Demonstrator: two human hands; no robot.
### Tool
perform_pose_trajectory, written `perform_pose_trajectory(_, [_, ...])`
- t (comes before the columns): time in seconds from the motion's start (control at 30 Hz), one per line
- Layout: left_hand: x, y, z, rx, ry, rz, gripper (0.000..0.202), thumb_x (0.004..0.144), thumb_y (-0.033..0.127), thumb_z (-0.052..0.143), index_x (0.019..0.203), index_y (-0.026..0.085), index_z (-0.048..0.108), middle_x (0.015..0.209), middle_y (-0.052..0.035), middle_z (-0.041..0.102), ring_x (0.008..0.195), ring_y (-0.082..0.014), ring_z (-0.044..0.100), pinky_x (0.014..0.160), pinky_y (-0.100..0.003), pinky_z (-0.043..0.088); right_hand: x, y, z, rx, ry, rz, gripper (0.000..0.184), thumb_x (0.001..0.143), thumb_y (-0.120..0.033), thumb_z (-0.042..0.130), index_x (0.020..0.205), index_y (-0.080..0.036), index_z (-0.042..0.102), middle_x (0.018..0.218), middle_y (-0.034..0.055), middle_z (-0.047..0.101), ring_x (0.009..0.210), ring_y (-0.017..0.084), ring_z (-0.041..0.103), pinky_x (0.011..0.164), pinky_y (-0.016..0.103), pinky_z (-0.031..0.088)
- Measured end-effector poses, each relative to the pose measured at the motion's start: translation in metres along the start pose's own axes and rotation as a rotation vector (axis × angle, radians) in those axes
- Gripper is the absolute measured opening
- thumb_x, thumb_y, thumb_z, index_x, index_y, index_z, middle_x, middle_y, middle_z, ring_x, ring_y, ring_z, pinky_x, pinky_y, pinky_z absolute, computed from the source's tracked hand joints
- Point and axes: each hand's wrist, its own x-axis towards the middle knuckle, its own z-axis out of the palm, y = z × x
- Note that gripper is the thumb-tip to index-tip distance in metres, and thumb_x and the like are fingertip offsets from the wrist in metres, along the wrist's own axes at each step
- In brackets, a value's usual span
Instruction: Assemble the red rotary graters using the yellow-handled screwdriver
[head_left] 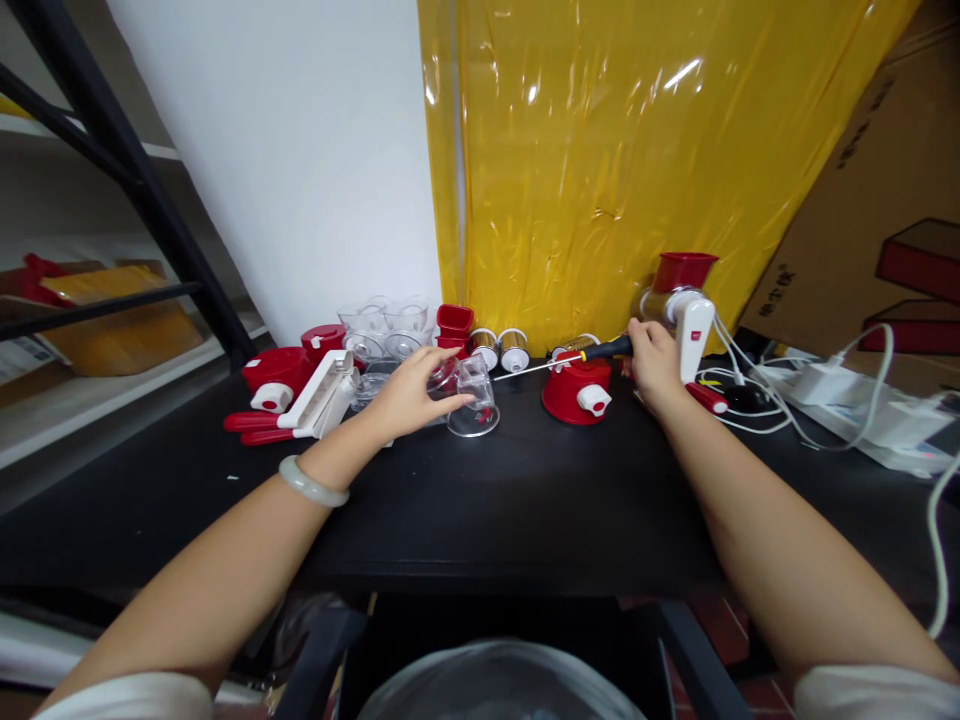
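While the left hand [416, 393] was at a clear part [474, 410] left of a red base [574, 392], the right hand [654, 362] held a screwdriver [594, 352].
Left fingers stood apart, whether gripping I couldn't tell; right fingers clamped the handle [613, 347].

A smooth, rounded bracelet [311, 482] in pale grey-green circles the left forearm [217, 560] just behind the wrist [349, 435], a plain closed ring with a soft shine. The left sleeve [142, 697] is whitish, its hem crossing the arm near the bottom of the view. The right sleeve [870, 692] is whitish too, with soft creases near its edge. The right forearm [787, 530] is bare below the cloth, and both the left hand [420, 395] and right hand [654, 360] are ungloved
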Motion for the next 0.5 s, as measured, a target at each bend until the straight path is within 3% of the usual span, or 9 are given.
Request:
perform_pose_trajectory(0.1, [0.0, 0.0011, -0.0005, 0.0, -0.006, 0.006, 0.063, 0.082, 0.054, 0.07, 0.134, 0.023, 0.052, 0.131, -0.0119, 0.058, 0.123, -0.029, 0.056, 0.106, -0.048, 0.045, -0.0017, -0.0017, 0.0003, -0.001, 0.022, -0.015, 0.042, 0.086, -0.065, 0.049, 0.073, -0.025, 0.051, 0.042, -0.0064, 0.043, 0.034, 0.013, 0.043, 0.035, 0.026, 0.035])
perform_pose_trajectory(0.27, [-0.0001, 0.0005, 0.0, 0.002, -0.003, 0.0, 0.064, 0.082, 0.054, 0.07, 0.135, 0.023, 0.051, 0.131, -0.0117, 0.058, 0.123, -0.029, 0.057, 0.106, -0.049, 0.046, -0.0034, -0.0047, 0.002, 0.083, 0.033, 0.011, 0.028, 0.087, -0.049, 0.048, 0.077, -0.024, 0.056, 0.064, -0.0005, 0.058, 0.048, 0.015, 0.055, 0.044, 0.029, 0.048])
perform_pose_trajectory(0.4, [0.0, 0.0001, 0.0001, -0.024, 0.0, 0.0, 0.064, 0.081, 0.053, 0.071, 0.134, 0.024, 0.052, 0.131, -0.0114, 0.059, 0.123, -0.0298, 0.056, 0.107, -0.05, 0.045, -0.0018, -0.0069, 0.0034, 0.094, 0.05, 0.082, 0.016, 0.081, -0.037, 0.052, 0.076, -0.023, 0.058, 0.065, -0.0008, 0.059, 0.045, 0.013, 0.054, 0.042, 0.029, 0.048])
perform_pose_trajectory(0.5, [0.0, -0.0003, -0.0001, -0.033, 0.0, 0.003, 0.063, 0.081, 0.052, 0.071, 0.133, 0.023, 0.053, 0.129, -0.0112, 0.059, 0.122, -0.0287, 0.057, 0.106, -0.049, 0.046, -0.0016, -0.0089, 0.0038, 0.104, 0.044, 0.112, 0.016, 0.081, -0.039, 0.056, 0.075, -0.023, 0.057, 0.057, -0.0034, 0.054, 0.039, 0.012, 0.049, 0.038, 0.026, 0.043])
